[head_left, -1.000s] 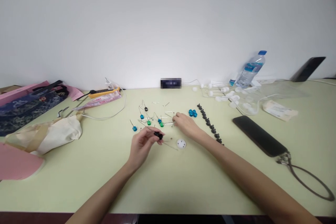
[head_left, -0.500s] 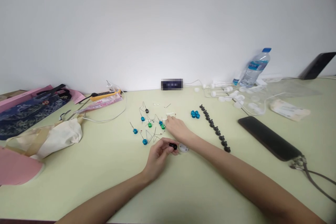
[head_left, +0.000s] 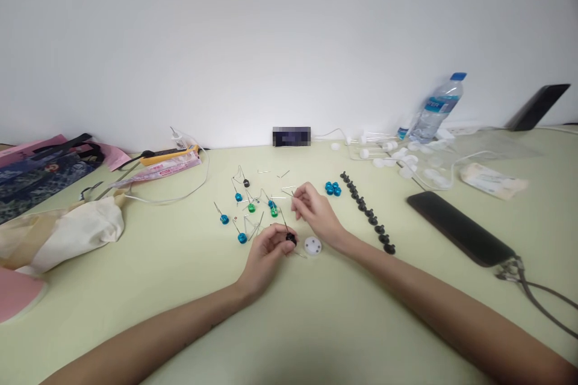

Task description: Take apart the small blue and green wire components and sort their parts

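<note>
My left hand point(head_left: 267, 252) is closed on a small black ball point(head_left: 291, 239) with thin metal pins sticking out of it. Just above and to the right, my right hand point(head_left: 316, 212) pinches a thin metal pin point(head_left: 286, 193) between thumb and fingertips. A round white disc point(head_left: 313, 246) with dark spots lies between the hands. Left of them are scattered blue balls point(head_left: 242, 238), green balls point(head_left: 251, 208) and one black ball point(head_left: 246, 183), several with pins attached. Loose metal pins point(head_left: 283, 174) lie farther back.
Several blue balls point(head_left: 333, 188) are clustered beyond my right hand, beside a slanting row of black knobbed pieces point(head_left: 362, 204). A black phone point(head_left: 460, 227), a water bottle point(head_left: 437, 108) and white plastic parts point(head_left: 409, 162) stand or lie rightward. Cloth bags point(head_left: 85, 228) occupy the left.
My right hand has drawn back from the scattered pieces with a pin in its fingers. The white disc shows more fully. My left hand still holds the black ball, now turned with a pin pointing up.
</note>
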Tool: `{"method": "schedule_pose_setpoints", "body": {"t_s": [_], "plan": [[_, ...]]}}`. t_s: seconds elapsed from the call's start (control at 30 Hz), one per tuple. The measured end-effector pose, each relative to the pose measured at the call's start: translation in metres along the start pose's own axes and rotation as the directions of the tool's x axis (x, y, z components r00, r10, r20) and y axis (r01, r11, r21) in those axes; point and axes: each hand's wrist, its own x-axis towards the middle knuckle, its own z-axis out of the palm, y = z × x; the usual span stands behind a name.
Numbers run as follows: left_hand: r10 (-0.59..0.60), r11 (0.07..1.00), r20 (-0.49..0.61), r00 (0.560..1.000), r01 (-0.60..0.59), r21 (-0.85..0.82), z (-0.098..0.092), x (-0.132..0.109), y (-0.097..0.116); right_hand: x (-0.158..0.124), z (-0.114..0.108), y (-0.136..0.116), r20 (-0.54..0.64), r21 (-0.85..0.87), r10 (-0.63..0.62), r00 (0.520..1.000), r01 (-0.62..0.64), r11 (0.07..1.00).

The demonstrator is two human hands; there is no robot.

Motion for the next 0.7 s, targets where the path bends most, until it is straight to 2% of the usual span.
{"method": "schedule_pose_setpoints", "body": {"t_s": [0.13, 0.27, 0.43, 0.6, 0.7], "plan": [[-0.033, 0.998, -0.014, 0.999, 0.032, -0.055, -0.001, 0.006, -0.003, -0.041, -0.016, 0.002, -0.049, 0.099, 0.056, 0.997, -0.051, 0.994], [-0.07, 0.992, 0.037, 0.997, 0.073, -0.103, 0.002, 0.016, -0.004, -0.069, -0.028, 0.008, -0.08, -0.003, 0.086, 0.993, -0.086, 0.996], [-0.087, 0.994, 0.06, 0.994, 0.091, -0.057, 0.004, 0.024, -0.008, -0.07, -0.028, 0.011, -0.073, -0.05, 0.06, 0.996, -0.064, 0.997], [-0.113, 0.988, 0.115, 0.987, 0.124, -0.094, 0.004, 0.021, -0.006, -0.071, -0.031, 0.008, -0.005, 0.015, 0.089, 0.996, -0.088, 0.996], [-0.135, 0.983, 0.133, 0.982, 0.15, -0.107, 0.005, 0.019, -0.005, -0.074, -0.034, 0.003, 0.028, -0.037, 0.045, 0.999, -0.044, 0.998]]}}
